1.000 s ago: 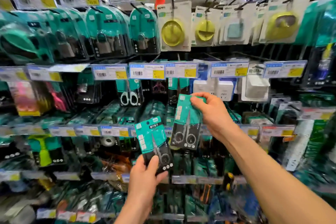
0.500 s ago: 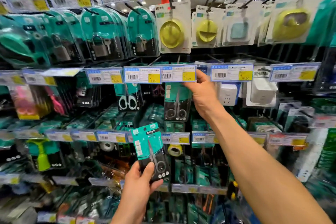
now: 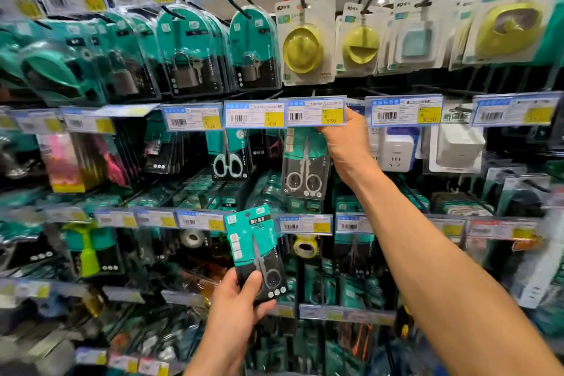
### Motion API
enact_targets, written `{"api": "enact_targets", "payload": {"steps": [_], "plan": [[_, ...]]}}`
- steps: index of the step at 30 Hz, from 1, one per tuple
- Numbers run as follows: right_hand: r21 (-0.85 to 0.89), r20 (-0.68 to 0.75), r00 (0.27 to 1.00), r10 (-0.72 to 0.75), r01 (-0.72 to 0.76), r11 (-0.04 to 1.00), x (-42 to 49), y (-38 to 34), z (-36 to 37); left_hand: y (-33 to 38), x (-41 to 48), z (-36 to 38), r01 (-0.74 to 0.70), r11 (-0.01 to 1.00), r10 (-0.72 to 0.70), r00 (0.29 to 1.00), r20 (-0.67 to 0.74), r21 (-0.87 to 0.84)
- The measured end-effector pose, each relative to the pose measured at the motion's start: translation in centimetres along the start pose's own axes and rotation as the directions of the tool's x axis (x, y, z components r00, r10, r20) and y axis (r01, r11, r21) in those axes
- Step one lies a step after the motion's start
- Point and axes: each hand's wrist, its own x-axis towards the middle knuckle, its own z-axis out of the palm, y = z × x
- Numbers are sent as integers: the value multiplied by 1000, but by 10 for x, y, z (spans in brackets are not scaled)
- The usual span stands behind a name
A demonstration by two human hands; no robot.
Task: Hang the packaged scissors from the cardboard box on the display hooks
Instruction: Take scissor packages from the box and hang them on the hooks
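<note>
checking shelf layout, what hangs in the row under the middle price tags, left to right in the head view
pink pack → white-handled scissors → silver scissors pack → right hand → white socket → white adapter

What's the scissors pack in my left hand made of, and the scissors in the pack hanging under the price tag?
The scissors pack in the left hand: printed teal-and-black card, probably behind clear plastic; the sheen is faint. The hanging scissors pack: the scissors look like bare silvery metal, shiny; a glossy clear blister covers them.
</note>
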Motion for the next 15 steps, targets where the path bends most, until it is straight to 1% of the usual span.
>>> {"api": "enact_targets", "payload": {"steps": [10,15], "plan": [[-56,18,1000,9,-8,998,3,-4,-5,-2,0,-4,17,1000,-17,1000,-1,0],[-19,-8,998,64,-64,998,3,-2,-2,-2,-1,-5,17,1000,-17,1000,19,13]]}}
